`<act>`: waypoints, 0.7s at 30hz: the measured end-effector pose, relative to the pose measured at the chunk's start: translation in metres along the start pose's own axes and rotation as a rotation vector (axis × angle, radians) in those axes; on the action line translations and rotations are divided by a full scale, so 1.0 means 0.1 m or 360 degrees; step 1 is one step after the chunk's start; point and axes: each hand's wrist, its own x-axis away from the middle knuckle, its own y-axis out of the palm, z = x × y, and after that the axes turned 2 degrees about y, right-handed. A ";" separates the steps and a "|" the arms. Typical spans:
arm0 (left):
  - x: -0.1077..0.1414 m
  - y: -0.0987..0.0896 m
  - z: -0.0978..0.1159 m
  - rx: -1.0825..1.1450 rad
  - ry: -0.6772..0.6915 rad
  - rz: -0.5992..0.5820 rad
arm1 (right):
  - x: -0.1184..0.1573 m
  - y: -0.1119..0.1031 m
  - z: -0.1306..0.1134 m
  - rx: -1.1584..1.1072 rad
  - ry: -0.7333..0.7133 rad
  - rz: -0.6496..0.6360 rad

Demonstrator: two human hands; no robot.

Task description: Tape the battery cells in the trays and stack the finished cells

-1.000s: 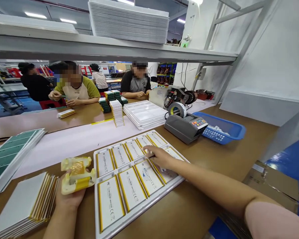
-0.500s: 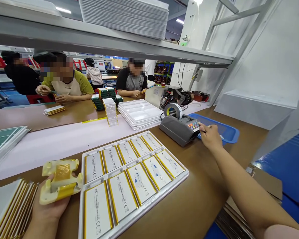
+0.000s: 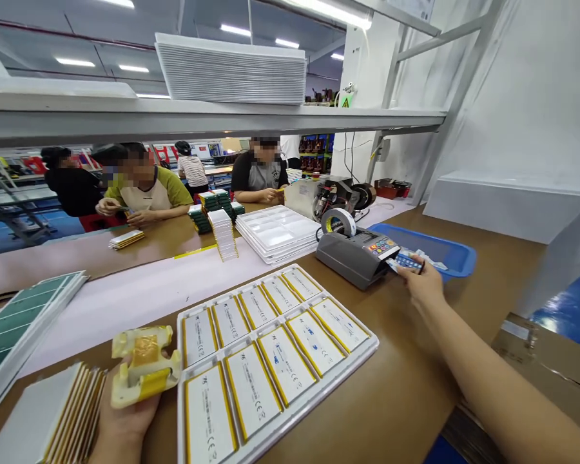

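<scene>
My left hand (image 3: 128,412) is closed round a cream plastic fixture (image 3: 145,366) with amber tape across its middle, left of the battery tray. My right hand (image 3: 423,280) pinches a blue-and-white printed strip (image 3: 406,260) at the front of the grey tape dispenser (image 3: 350,261). A roll of tape (image 3: 337,222) sits on top of the dispenser. The white tray (image 3: 336,372) holds several flat white batteries (image 3: 254,386) with yellow edges, in two rows; some of the farther ones carry blue marks.
A blue basket (image 3: 466,261) lies behind my right hand. Stacked batteries (image 3: 38,412) stand at the lower left, near green-and-white trays (image 3: 26,316). White trays (image 3: 278,232) and a machine (image 3: 328,196) are behind. Two people sit across the table; a shelf (image 3: 222,122) spans above.
The view has tilted up and shifted left. My right hand has moved slightly down from the dispenser's buttons, and the blue-and-white strip now shows at its fingers. My left hand still holds the fixture.
</scene>
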 end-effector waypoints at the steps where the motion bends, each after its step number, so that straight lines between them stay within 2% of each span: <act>1: 0.00 -0.01 0.00 0.0023 -0.0003 -0.0010 | 0.07 0.01 -0.07 0.0088 -0.0003 0.0093; 3: 0.02 -0.04 -0.01 0.0063 -0.0017 -0.0062 | 0.25 0.04 -0.32 0.0359 -0.0151 0.0175; 4: 0.02 -0.05 -0.02 0.0076 -0.0020 -0.0086 | 0.37 0.08 -0.47 0.0484 -0.0297 0.0108; 5: 0.03 -0.06 -0.03 0.0084 -0.0019 -0.0110 | 0.51 0.14 -0.64 0.0537 -0.0452 -0.0110; 7: 0.04 -0.07 -0.06 0.0110 -0.0013 -0.0135 | 0.88 0.32 -0.98 0.0419 -0.0688 -0.0903; 9: 0.04 -0.07 -0.07 0.0143 -0.0009 -0.0139 | 1.31 0.54 -1.28 0.0271 -0.0824 -0.1808; 10: 0.05 -0.07 -0.08 0.0158 -0.0011 -0.0138 | 1.53 0.65 -1.40 0.0224 -0.0884 -0.2172; 11: 0.05 -0.08 -0.09 0.0173 -0.0016 -0.0135 | 1.74 0.76 -1.50 0.0190 -0.0972 -0.2443; 12: 0.06 -0.08 -0.09 0.0183 -0.0027 -0.0132 | 1.92 0.86 -1.59 0.0190 -0.1085 -0.2626; 14: 0.07 -0.09 -0.10 0.0200 -0.0048 -0.0122 | 2.19 1.01 -1.70 0.0331 -0.1254 -0.2827; 17: 0.07 -0.11 -0.10 0.0223 -0.0055 -0.0090 | 2.36 1.15 -1.75 0.0710 -0.1265 -0.2928; 19: 0.05 -0.11 -0.11 0.0225 -0.0059 -0.0102 | 2.37 1.19 -1.74 0.0869 -0.1224 -0.2848; 21: 0.04 -0.12 -0.12 0.0215 -0.0055 -0.0124 | 2.33 1.23 -1.72 0.0969 -0.1178 -0.2666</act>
